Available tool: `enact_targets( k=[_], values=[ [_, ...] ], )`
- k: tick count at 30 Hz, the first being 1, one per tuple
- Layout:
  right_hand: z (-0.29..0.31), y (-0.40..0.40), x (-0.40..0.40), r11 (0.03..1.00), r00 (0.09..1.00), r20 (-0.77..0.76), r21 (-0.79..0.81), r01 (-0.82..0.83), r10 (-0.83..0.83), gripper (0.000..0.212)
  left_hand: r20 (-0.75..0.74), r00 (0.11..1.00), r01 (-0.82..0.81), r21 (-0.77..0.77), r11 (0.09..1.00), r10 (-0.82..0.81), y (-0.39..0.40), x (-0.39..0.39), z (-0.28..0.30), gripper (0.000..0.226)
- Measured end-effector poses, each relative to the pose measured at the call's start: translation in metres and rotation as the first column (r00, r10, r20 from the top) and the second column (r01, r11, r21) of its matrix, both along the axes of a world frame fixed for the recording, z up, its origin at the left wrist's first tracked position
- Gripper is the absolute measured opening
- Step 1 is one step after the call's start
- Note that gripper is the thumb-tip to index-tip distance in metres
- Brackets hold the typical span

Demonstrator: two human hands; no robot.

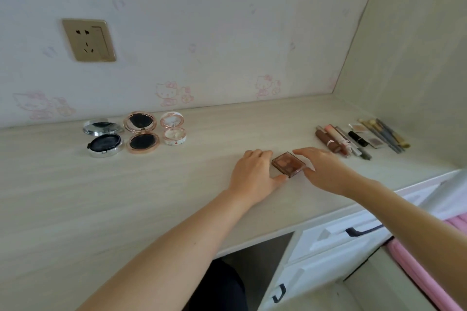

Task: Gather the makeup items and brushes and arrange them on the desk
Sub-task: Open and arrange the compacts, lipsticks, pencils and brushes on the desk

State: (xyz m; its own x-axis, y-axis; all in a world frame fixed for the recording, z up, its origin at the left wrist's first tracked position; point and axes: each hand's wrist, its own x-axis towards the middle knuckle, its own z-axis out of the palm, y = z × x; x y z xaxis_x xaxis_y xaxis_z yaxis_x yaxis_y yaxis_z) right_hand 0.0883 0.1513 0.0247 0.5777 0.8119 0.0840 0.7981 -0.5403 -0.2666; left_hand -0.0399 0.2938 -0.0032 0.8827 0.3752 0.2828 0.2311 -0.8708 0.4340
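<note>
- On the desk (177,184), a little right of the middle and near the front edge, lies a small brown eyeshadow palette (288,164), flat, lid closed as far as shows.
- The left hand (252,174) holds it from the left, thumb at its near corner and fingers curled at its far side; the right hand (326,169) meets it from the right, fingers spread over its far edge and thumb at its near right edge. Both seem to pinch it lightly, probably to square it up or slide it into line.
- Just right of it sits a tidy row of lipsticks and tubes (336,140), then a black lipstick (358,139) and brushes (386,135), laid side by side; the palette likely belongs near them.
- Well apart on the left, three open compacts (141,134) stand in a line by the wall.
- Nothing lies between palette and row; only the right hand itself crowds that gap.
- A wall socket (88,40) is above.
</note>
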Motion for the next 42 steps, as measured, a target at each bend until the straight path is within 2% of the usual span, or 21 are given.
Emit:
enact_targets(
  k=[3, 7, 15, 18, 22, 27, 30, 33, 35, 40, 42],
  values=[
    [-0.005, 0.0, -0.001, 0.998, 0.999, 0.021, 0.045, -0.038, 0.037, 0.045, 0.012, 0.999, -0.031, -0.031, 0.999, 0.031, -0.004, 0.005, 0.0, 0.075],
    [-0.008, 0.003, -0.001, 0.994, 0.998, 0.036, 0.093, -0.052, 0.049, 0.039, 0.032, 0.998, -0.044, -0.092, 0.995, 0.048, -0.008, 0.01, 0.0, 0.071],
    [0.003, 0.012, -0.01, 0.988, 0.994, -0.014, 0.112, -0.102, 0.104, 0.031, 0.129, 0.984, -0.054, -0.43, 0.901, 0.12, -0.001, 0.004, 0.007, 0.066],
    [0.012, 0.021, -0.019, 0.976, 0.988, -0.079, 0.186, -0.118, 0.135, 0.03, 0.17, 0.966, -0.055, -0.605, 0.794, 0.197, 0.008, -0.004, 0.017, 0.067],
    [0.021, 0.034, -0.029, 0.962, 0.976, -0.172, 0.258, -0.09, 0.137, 0.027, 0.191, 0.944, -0.003, -0.809, 0.587, 0.269, 0.022, -0.021, 0.031, 0.07],
    [0.03, 0.05, -0.047, 0.95, 0.964, -0.189, 0.284, -0.13, 0.188, 0.021, 0.21, 0.923, 0.091, -0.933, 0.348, 0.322, 0.039, -0.048, 0.037, 0.088],
    [0.033, 0.062, -0.06, 0.953, 0.947, -0.235, 0.262, -0.153, 0.217, 0.022, 0.249, 0.915, 0.187, -0.959, 0.213, 0.317, 0.05, -0.065, 0.036, 0.079],
    [0.035, 0.074, -0.074, 0.947, 0.921, -0.286, 0.26, -0.191, 0.264, 0.044, 0.268, 0.917, 0.232, -0.961, 0.151, 0.295, 0.061, -0.084, 0.036, 0.068],
    [0.035, 0.082, -0.083, 0.943, 0.919, -0.273, 0.25, -0.217, 0.284, 0.05, 0.286, 0.917, 0.261, -0.957, 0.122, 0.28, 0.068, -0.097, 0.036, 0.061],
    [0.038, 0.099, -0.106, 0.917, 0.906, -0.233, 0.277, -0.286, 0.353, 0.049, 0.298, 0.897, 0.313, -0.95, 0.006, 0.325, 0.086, -0.126, 0.036, 0.031],
    [0.039, 0.106, -0.117, 0.899, 0.885, -0.241, 0.296, -0.323, 0.398, 0.048, 0.282, 0.887, 0.306, -0.952, -0.008, 0.366, 0.09, -0.135, 0.035, 0.026]
  ],
)
